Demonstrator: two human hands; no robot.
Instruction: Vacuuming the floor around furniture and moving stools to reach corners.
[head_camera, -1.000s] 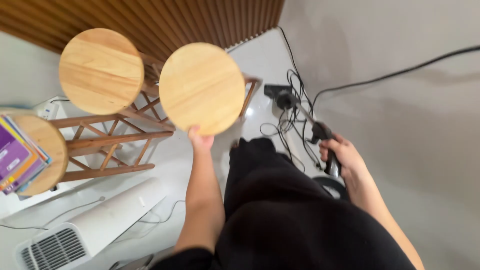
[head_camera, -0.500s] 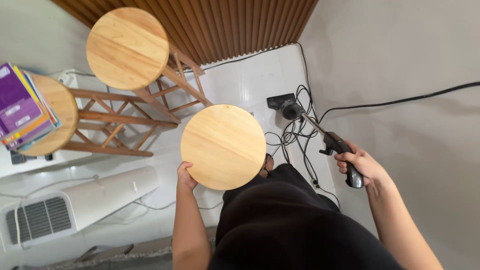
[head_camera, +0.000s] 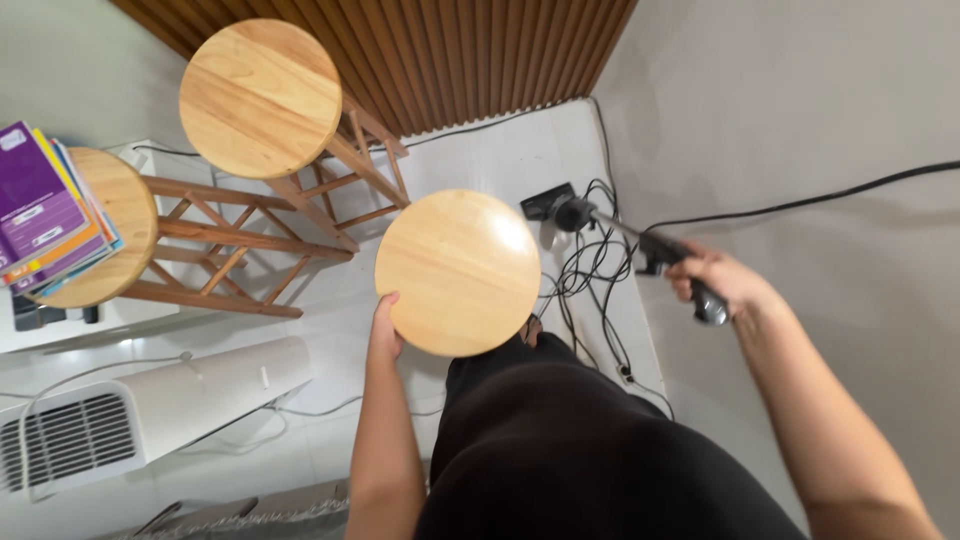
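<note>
My left hand (head_camera: 384, 325) grips the near edge of a round stool seat (head_camera: 458, 272), fingers curled under its rim, holding it over the white floor (head_camera: 480, 165). My right hand (head_camera: 722, 285) is wrapped tight around the vacuum handle (head_camera: 690, 285); its nozzle (head_camera: 548, 203) sits among tangled cables (head_camera: 590, 270) near the wall. At the left edge, a purple booklet (head_camera: 35, 205) tops a stack on another stool (head_camera: 110, 245).

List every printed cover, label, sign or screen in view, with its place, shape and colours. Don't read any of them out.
Stack of booklets: on the round wooden stool at the far left; flat rectangles, top cover purple with small white label patches, yellow, orange and blue edges beneath.
No signs or screens show.
</note>
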